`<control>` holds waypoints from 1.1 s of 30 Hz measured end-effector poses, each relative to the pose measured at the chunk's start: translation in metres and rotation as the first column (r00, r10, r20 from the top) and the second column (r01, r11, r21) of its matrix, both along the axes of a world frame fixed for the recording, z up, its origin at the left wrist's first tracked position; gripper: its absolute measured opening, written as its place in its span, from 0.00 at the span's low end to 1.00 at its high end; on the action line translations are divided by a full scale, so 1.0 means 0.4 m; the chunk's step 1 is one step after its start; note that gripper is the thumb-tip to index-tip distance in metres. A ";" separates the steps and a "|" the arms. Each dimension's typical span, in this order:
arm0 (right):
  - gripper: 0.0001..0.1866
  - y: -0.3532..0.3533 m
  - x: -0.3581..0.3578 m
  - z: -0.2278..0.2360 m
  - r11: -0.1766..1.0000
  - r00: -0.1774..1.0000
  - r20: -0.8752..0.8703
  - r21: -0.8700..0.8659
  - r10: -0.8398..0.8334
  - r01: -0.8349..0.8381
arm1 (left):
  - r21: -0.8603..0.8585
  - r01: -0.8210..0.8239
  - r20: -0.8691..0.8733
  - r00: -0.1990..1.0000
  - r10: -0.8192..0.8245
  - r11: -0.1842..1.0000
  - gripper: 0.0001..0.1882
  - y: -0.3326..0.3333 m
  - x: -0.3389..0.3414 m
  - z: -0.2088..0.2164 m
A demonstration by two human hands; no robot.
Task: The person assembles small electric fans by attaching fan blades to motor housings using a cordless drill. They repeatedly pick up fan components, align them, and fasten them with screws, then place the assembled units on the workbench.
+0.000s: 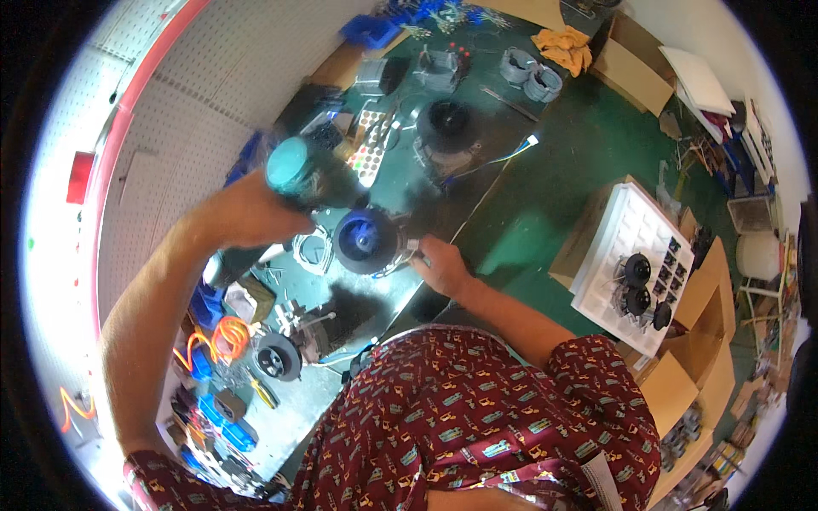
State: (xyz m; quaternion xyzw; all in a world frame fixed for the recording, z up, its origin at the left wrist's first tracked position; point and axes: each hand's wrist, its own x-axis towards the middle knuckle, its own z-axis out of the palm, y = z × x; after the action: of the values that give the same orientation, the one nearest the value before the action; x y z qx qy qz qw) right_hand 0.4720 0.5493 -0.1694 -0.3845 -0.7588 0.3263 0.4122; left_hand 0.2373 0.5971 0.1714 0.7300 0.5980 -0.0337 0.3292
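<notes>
My left hand (260, 213) is raised over the bench's left side, closed around a blurred dark tool with a round teal end (288, 165); its exact kind cannot be made out. Just to the right and below is a small fan motor with a blue-lit dark impeller (365, 242). My right hand (443, 268) grips that motor at its right side, where wires and a pale connector show. A coil of white cable (313, 251) lies beside the impeller. Farther off stands another motor with a black impeller (448, 119), its wires trailing right. Nearer me, a third motor has a black ring-shaped wheel (279, 356).
A white tray (588, 298) holding several black fans rests at the right by cardboard boxes (665, 387). Grey rings (542, 84) and an orange cloth (563, 49) lie at the back. A sticker sheet (369, 157), orange hose (228, 339) and yellow-handled screwdriver (263, 392) are leftward.
</notes>
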 end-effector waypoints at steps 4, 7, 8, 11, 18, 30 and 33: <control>0.13 -0.019 -0.018 0.021 0.999 0.999 0.013 0.009 0.032 -0.032 | -0.084 -0.084 0.031 0.996 0.086 0.993 0.27 -0.046 -0.026 0.016; 0.11 -0.028 -0.024 0.015 0.998 0.998 0.028 -0.020 0.063 -0.062 | -0.121 -0.186 -0.022 0.983 0.185 0.975 0.28 -0.073 -0.023 0.025; 0.11 -0.027 -0.023 0.012 0.997 0.997 0.021 -0.018 0.077 -0.077 | -0.146 -0.212 -0.020 0.977 0.212 0.966 0.28 -0.075 -0.025 0.025; 0.11 -0.027 -0.024 0.017 0.994 0.994 -0.012 -0.027 0.108 -0.108 | -0.178 -0.285 -0.129 0.956 0.265 0.942 0.26 -0.074 -0.017 0.033; 0.12 -0.003 -0.002 0.043 0.984 0.983 -0.056 -0.022 0.174 -0.176 | -0.185 -0.319 -0.155 0.943 0.293 0.929 0.25 -0.057 0.024 0.057; 0.14 -0.021 -0.007 0.018 0.993 0.988 -0.098 0.025 0.121 -0.119 | -0.175 -0.307 -0.075 0.952 0.298 0.936 0.28 -0.073 0.053 0.050; 0.14 -0.015 -0.006 0.001 0.995 0.993 -0.059 0.031 0.098 -0.096 | -0.186 -0.316 -0.102 0.948 0.301 0.930 0.28 -0.050 0.080 0.056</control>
State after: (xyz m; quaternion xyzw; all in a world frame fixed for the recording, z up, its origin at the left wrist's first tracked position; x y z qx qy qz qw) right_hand 0.4698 0.5433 -0.1690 -0.3313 -0.7682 0.3468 0.4241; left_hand 0.2693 0.5771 0.1938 0.5885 0.7102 -0.0674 0.3804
